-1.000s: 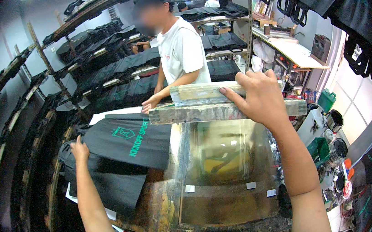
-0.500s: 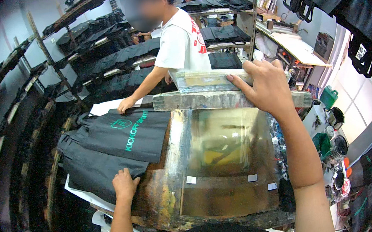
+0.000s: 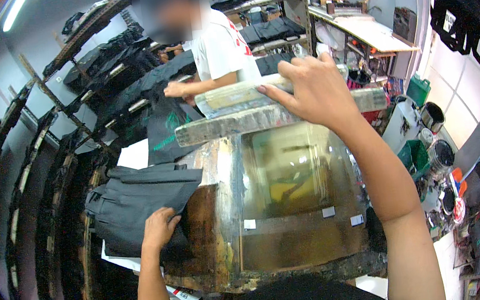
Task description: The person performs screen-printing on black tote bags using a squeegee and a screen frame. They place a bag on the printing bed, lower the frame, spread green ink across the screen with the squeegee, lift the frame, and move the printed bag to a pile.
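Note:
My right hand [image 3: 319, 90] is closed over a squeegee [image 3: 228, 96] with a pale, ink-stained handle. The squeegee rests at the far bar of a screen-printing frame [image 3: 283, 115]. Within the frame, the brownish see-through mesh [image 3: 303, 237] shows a yellow patch at its middle. To the left, my left hand [image 3: 161, 225] has its fingers and thumb closed at the edge of the top black fabric bag [image 3: 138, 191] on a stack. Beyond it, a co-worker [image 3: 220, 51] in a white shirt holds up another black bag [image 3: 161, 129] with green print.
Racks [image 3: 43, 89] loaded with black bags line the left and back. At the right stand ink cans [image 3: 431, 116] and green containers [image 3: 412, 157] on a narrow bench. Black bags [image 3: 463, 29] hang at the upper right. Small white tabs [image 3: 250, 225] sit on the screen.
The co-worker has lifted the green-printed bag off the stack and away, baring a plain black bag. My left hand remains at the stack. The squeegee stays in my right hand.

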A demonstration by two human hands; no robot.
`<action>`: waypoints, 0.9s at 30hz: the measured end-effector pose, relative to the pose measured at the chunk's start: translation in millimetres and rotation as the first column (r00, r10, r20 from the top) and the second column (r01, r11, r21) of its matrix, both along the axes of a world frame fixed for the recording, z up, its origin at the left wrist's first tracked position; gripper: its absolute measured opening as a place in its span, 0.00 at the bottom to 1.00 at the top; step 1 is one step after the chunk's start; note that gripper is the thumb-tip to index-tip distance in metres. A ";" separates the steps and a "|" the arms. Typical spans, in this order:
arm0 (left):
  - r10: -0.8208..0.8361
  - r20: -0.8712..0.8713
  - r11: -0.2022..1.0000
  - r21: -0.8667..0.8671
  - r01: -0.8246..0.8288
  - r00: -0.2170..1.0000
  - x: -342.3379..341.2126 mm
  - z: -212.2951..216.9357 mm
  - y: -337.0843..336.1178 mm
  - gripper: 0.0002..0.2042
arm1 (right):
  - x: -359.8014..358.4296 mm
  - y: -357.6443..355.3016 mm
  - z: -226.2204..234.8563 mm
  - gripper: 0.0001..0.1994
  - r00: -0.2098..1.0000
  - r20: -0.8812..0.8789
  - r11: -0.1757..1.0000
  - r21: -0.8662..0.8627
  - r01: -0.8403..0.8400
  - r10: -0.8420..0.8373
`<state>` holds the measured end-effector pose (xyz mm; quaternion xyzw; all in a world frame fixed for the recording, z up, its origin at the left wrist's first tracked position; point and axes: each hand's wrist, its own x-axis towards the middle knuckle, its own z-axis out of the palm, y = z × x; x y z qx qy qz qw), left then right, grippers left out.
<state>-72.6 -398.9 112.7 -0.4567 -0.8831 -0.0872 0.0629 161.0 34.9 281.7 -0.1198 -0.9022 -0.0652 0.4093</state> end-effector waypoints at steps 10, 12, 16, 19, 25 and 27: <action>-0.383 0.295 0.923 0.165 0.348 0.876 94.3 -49.3 212.7 0.16 | -2.1 4.2 -3.2 0.31 1.000 -0.006 0.998 0.062 0.021 -0.021; -0.391 0.307 0.917 0.209 0.340 0.868 109.2 -54.9 267.2 0.17 | -4.6 6.4 -3.1 0.31 1.000 -0.030 0.997 0.080 0.008 -0.006; -0.372 0.301 0.927 0.166 0.336 0.878 139.2 -56.8 358.6 0.18 | -10.5 9.2 0.0 0.31 0.999 -0.031 0.997 0.070 -0.026 0.028; -0.328 0.445 0.945 0.153 0.290 0.833 158.1 -59.5 389.1 0.24 | -10.7 13.9 -2.2 0.32 0.997 -0.072 0.996 0.085 -0.024 0.031; -0.243 0.139 0.969 -0.019 0.248 0.960 191.0 -119.0 274.8 0.35 | -17.2 11.3 8.5 0.33 0.976 0.212 0.999 -0.023 0.047 -0.041; -0.163 0.098 0.973 -0.147 0.176 0.982 204.1 -124.9 239.7 0.36 | -12.2 8.6 30.3 0.34 0.929 0.367 0.995 -0.069 0.071 -0.041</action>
